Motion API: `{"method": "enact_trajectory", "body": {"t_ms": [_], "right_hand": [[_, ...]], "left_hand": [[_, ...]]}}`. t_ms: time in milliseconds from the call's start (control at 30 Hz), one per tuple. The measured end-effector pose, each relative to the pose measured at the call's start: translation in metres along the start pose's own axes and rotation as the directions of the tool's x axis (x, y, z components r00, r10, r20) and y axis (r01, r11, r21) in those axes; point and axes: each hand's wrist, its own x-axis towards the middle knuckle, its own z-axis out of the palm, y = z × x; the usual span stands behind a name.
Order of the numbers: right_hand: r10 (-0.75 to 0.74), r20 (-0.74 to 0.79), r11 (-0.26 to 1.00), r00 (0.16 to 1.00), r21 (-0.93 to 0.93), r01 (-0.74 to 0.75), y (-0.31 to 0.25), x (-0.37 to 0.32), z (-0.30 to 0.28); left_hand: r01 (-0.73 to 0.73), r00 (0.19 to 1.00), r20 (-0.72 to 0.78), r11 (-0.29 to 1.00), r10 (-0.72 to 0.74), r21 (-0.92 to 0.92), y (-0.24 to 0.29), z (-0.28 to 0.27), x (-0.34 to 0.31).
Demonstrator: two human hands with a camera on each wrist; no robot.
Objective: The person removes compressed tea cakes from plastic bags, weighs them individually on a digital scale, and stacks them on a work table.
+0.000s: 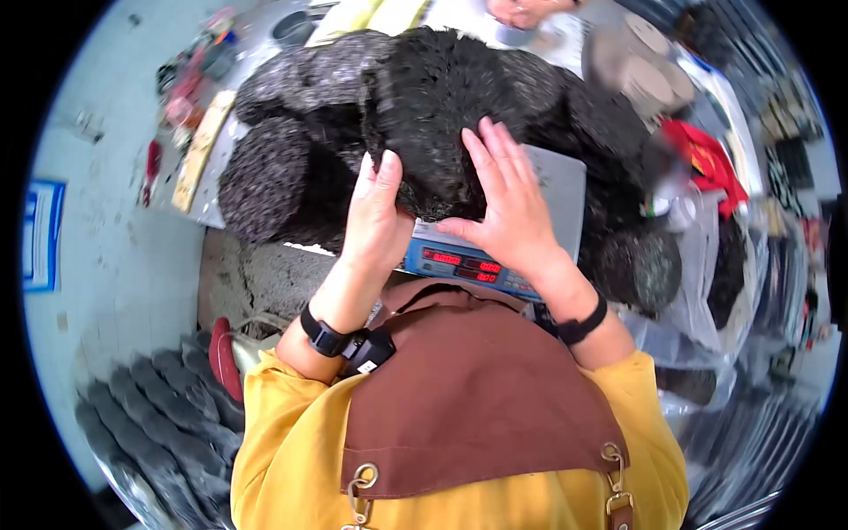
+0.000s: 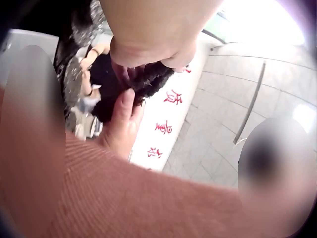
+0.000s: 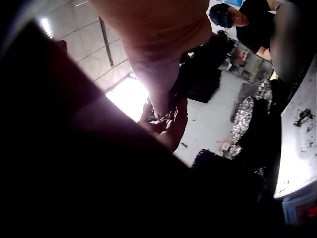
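Well left of the scale [image 1: 556, 199] we saw a wood strip [image 1: 203, 150]; nearer, but left of the scale too, a dark roll [image 1: 265, 181] with a rough, grainy end. At the scale's near-left corner we had the left hand [image 1: 380, 212], thumb up, touching the left side of a black bundle [image 1: 442, 115]. Its fingers were partly hidden, so we couldn't tell whether it gripped or only pressed. The bundle was over the scale, between both hands; we couldn't tell if its underside touched the pan. On the scale's near edge we had the display [image 1: 459, 261] lit with red digits. Beyond the scale, at the far edge of the head view, we saw part of another person's hand [image 1: 526, 11]. Over the scale's pan we had the right hand [image 1: 512, 208], fingers straight and spread wide, thumb out toward the left hand, up against the bundle's right side and not curled round it. Right of the scale we saw a plastic bag [image 1: 702, 265] and, beyond that, a red cloth [image 1: 711, 168].
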Motion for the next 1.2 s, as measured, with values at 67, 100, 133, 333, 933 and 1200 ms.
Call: {"method": "enact_trajectory", "body": {"t_ms": [67,100,133,333,933,1200], "right_hand": [[0.127,0.021,0.975,0.992,0.18,-0.129,0.015,-0.019,0.002],[0.168,0.02,0.959,0.986,0.228,-0.168,0.017,-0.029,-0.001],[0.211,0.02,0.937,0.977,0.281,-0.208,0.02,-0.04,-0.003],[0.911,-0.114,0.146,0.397,0.988,-0.053,0.112,-0.09,-0.008],[0.88,-0.138,0.326,0.455,-0.523,-0.787,0.234,-0.288,-0.059],[0.801,0.04,0.51,0.597,-0.567,-0.647,0.261,-0.321,-0.079]], "left_hand": [[0.131,0.99,0.063,0.991,-0.13,-0.012,-0.02,0.0,0.004],[0.155,0.986,0.071,0.988,-0.153,-0.023,-0.031,0.002,0.004],[0.191,0.98,0.048,0.978,-0.195,0.081,-0.041,0.004,0.001],[0.373,0.913,-0.272,0.893,-0.305,0.252,-0.088,-0.021,0.024],[0.3,0.914,-0.373,0.886,-0.161,0.352,-0.044,-0.114,-0.02],[0.277,0.926,-0.355,0.867,-0.126,0.415,-0.026,-0.087,-0.028]]}}
